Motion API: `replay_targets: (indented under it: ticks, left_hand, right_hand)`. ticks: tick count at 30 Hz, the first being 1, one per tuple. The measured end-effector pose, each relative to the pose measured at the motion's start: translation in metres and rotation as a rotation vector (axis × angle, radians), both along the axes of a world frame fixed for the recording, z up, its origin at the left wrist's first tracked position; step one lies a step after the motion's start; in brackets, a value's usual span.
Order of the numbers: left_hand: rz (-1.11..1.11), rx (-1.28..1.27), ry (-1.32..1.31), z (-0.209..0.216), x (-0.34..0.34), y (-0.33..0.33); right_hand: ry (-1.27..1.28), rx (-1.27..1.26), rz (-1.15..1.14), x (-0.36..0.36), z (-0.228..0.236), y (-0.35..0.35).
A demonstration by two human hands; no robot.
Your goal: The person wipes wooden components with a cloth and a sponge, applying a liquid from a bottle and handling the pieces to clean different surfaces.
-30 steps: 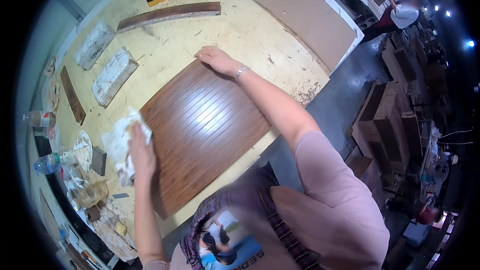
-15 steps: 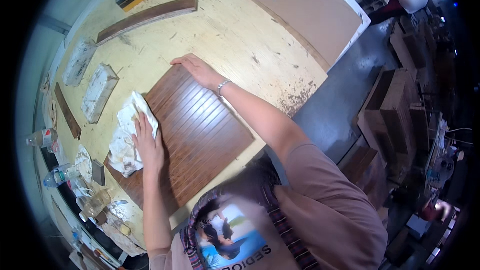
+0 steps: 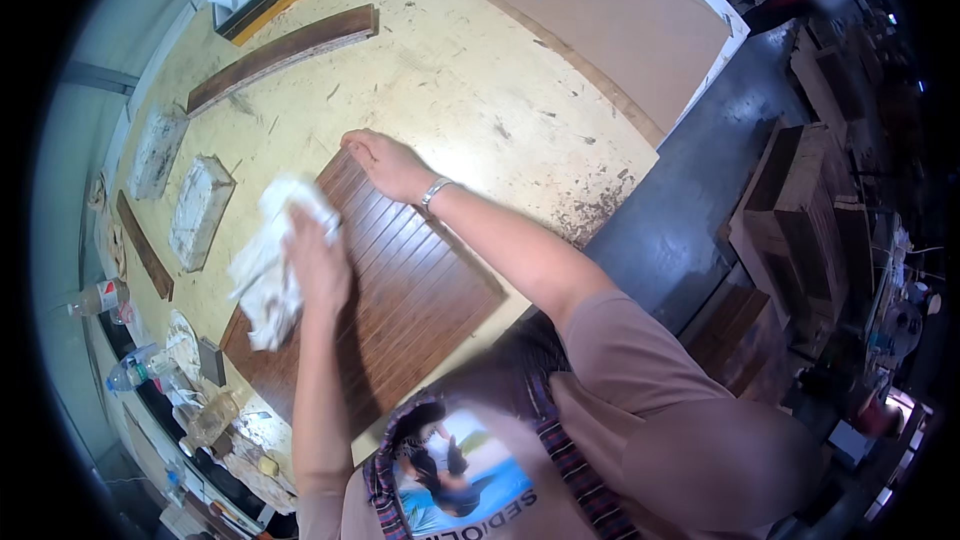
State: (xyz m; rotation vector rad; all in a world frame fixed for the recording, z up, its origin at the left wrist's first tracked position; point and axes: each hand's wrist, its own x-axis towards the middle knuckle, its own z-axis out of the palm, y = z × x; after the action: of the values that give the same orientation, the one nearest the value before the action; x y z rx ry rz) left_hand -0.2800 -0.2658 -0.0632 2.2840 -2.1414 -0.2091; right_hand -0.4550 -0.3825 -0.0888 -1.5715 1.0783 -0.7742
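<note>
A brown wooden panel [image 3: 420, 310] with parallel grooves lies at an angle on the pale worktable [image 3: 470, 90] in front of me. On its left part my left hand [image 3: 322, 265] presses a crumpled white cloth [image 3: 268, 275], both smeared by motion. Part of the cloth hangs past the panel's left edge. My right hand [image 3: 388, 168], with a metal band at the wrist, grips the panel's far corner, its fingertips bent over the edge.
Two paint-stained white blocks [image 3: 202, 212], a curved wooden strip [image 3: 285, 55] and a shorter strip [image 3: 145, 245] lie beyond the panel. Plastic bottles [image 3: 140, 368] stand along the left edge. A brown board [image 3: 600, 20] covers the far right; wooden pieces [image 3: 800, 220] stand on the floor.
My left hand and the cloth have moved slightly right and farther onto the panel. The right hand keeps its hold on the corner. The view has shifted a little.
</note>
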Motion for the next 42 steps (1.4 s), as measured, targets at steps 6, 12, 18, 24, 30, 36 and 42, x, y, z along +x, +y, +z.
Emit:
replay_targets:
  ticks: [6, 12, 18, 24, 30, 36, 42]
  left_hand:
    - [-0.185, -0.022, 0.113, 0.014, -0.015, -0.001]
    - [0.208, -0.141, 0.112, 0.01, 0.11, 0.132]
    - [-0.357, -0.02, 0.194, 0.021, -0.073, 0.068]
    - [-0.234, 0.024, 0.184, 0.024, -0.01, 0.122]
    - [-0.195, -0.043, 0.128, -0.002, -0.015, 0.16]
    - [-0.366, 0.189, 0.18, 0.036, -0.042, 0.146]
    - [-0.128, 0.088, 0.176, 0.032, 0.034, 0.207]
  right_hand:
    - [0.065, -0.009, -0.023, -0.011, -0.001, -0.005]
    - [0.001, -0.011, -0.015, -0.005, 0.008, 0.0]
    - [-0.015, -0.05, -0.043, 0.0, -0.009, -0.002]
    - [-0.032, -0.038, -0.039, -0.007, -0.008, -0.005]
    - [-0.008, -0.014, -0.019, 0.002, 0.0, 0.002]
    - [-0.111, 0.036, 0.018, -0.03, -0.004, -0.001]
    - [0.07, -0.077, 0.301, -0.13, 0.02, 0.088]
